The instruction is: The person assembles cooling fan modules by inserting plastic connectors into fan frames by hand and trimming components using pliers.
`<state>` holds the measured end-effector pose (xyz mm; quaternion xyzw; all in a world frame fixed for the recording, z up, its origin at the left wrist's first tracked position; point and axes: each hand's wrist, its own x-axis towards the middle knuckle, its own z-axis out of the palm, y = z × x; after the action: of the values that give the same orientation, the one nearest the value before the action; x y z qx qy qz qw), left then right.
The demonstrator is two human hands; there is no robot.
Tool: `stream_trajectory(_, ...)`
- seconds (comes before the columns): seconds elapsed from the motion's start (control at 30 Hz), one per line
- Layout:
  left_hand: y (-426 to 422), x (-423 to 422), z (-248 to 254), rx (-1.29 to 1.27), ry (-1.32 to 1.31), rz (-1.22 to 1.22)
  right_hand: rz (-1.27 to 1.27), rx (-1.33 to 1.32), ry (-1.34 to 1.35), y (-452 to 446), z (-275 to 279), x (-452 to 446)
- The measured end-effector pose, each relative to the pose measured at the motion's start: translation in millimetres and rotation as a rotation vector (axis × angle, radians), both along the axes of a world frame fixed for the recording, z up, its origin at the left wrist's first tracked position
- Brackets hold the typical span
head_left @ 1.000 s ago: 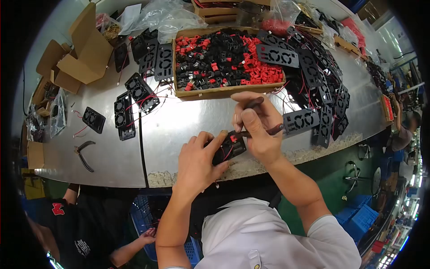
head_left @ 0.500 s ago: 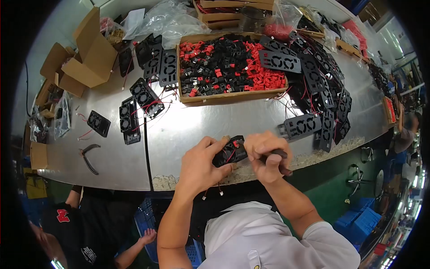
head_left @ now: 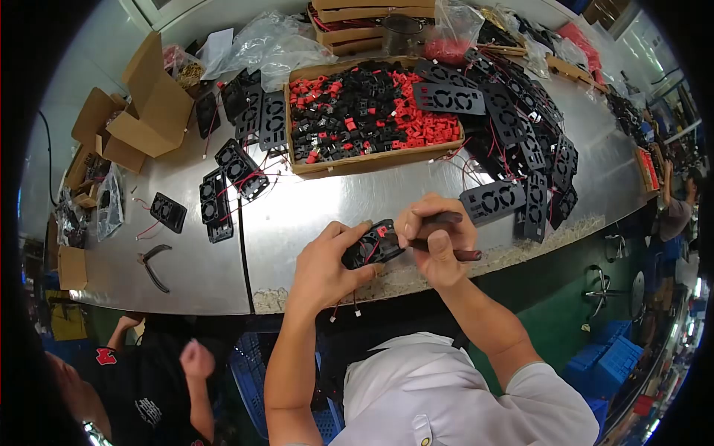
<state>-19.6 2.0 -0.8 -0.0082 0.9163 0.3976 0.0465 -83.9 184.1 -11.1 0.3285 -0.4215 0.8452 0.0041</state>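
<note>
My left hand (head_left: 327,264) grips a black fan assembly (head_left: 363,251) by its ends, thumb on the near side and fingers on the far side. A small red connector piece sits on the assembly, and thin wires with white plugs (head_left: 357,313) hang over the table edge. My right hand (head_left: 439,238) is closed around pliers (head_left: 467,256) with dark brownish handles. Their jaws are mostly hidden by my fingers, close to the assembly's right end; I cannot tell whether they touch it.
Beyond my hands stands a cardboard box (head_left: 372,163) of red and black connectors. Black fan plates (head_left: 494,199) are piled at right. More fan units (head_left: 242,169), cutting pliers (head_left: 153,269) and an open carton (head_left: 152,111) lie at left. Another person (head_left: 141,379) is at lower left.
The view has shifted slightly. My right hand has turned, so both plier handles show more clearly, spread apart. At lower left, the other person's hand has risen.
</note>
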Motion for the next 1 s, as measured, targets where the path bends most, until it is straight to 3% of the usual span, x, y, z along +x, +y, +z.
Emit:
stream_trajectory(0.4, -1, 1, -6, 0.012, 0.052, -0.032, -0.085, -0.021, -0.018, -8, -3, -2)
stream_trajectory(0.53, 9, 8, -3, -0.213, 0.194, -0.049, -0.304, 0.220, -0.283, -19, 6, 0)
stream_trajectory(0.6, 13, 13, -6, -0.296, 0.268, -0.046, -0.576, 0.553, -0.037, -18, -9, -13)
stream_trajectory(0.67, 20, 18, -24, -0.417, 0.360, -0.026, -0.578, 0.518, -0.084, -16, -13, -21)
stream_trajectory(0.7, 22, 18, -18, -0.430, 0.329, -0.031, -0.333, 0.258, -0.423, -13, 0, -24)
stream_trajectory(0.77, 17, 17, -15, -0.326, 0.249, -0.041, -0.159, 0.229, -0.409, -10, 1, -31)
stream_trajectory(0.83, 12, 20, -11, -0.213, 0.219, -0.036, -0.102, 0.246, -0.220, -19, 17, -23)
stream_trajectory(0.9, -11, 27, -4, -0.163, 0.165, 0.016, -0.203, 0.306, -0.108, -19, 54, -14)
stream_trajectory(0.97, -41, 40, 2, -0.148, 0.147, 0.060, -0.021, 0.307, 0.050, 1, 63, -21)
stream_trajectory(1.0, -56, 48, 17, -0.164, 0.107, 0.106, -0.016, 0.432, 0.013, 10, 61, -20)
